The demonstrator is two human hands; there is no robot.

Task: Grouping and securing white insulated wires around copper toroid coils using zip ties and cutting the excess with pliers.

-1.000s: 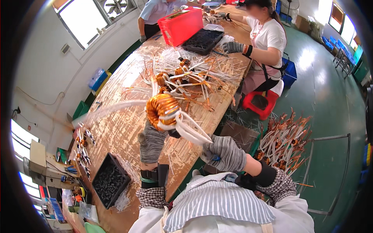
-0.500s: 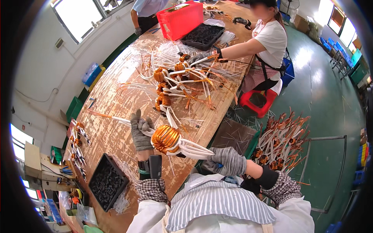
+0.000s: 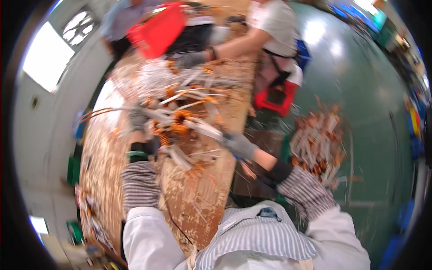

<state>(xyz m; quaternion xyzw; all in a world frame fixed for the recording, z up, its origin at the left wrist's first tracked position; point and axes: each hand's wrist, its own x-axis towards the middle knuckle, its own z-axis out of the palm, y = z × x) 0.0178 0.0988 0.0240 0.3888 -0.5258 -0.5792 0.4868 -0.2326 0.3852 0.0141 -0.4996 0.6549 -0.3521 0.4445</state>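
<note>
The picture is smeared by motion. Between my gloved hands hangs a copper-wound toroidal coil [image 3: 182,119], level with the other coils on the table. My left hand [image 3: 138,118], in a grey glove, is closed on its white-sleeved leads, whose bare copper ends stick out to the left. My right hand [image 3: 240,145], also gloved, grips the white-sleeved leads on the coil's other side. Another coil [image 3: 164,136] lies just below, its white leads spread toward me. Which leads belong to which coil is hard to make out.
Across the worn wooden table [image 3: 202,198] a co-worker's gloved hand [image 3: 189,59] reaches into loose white sleeves [image 3: 155,72]. A red crate [image 3: 157,29] stands at the far end. Right of the table are a red stool [image 3: 276,101] and a heap of coils [image 3: 317,144].
Both my hands have moved farther out over the table with the coil, which has come up against the other coils. The whole view has swung too.
</note>
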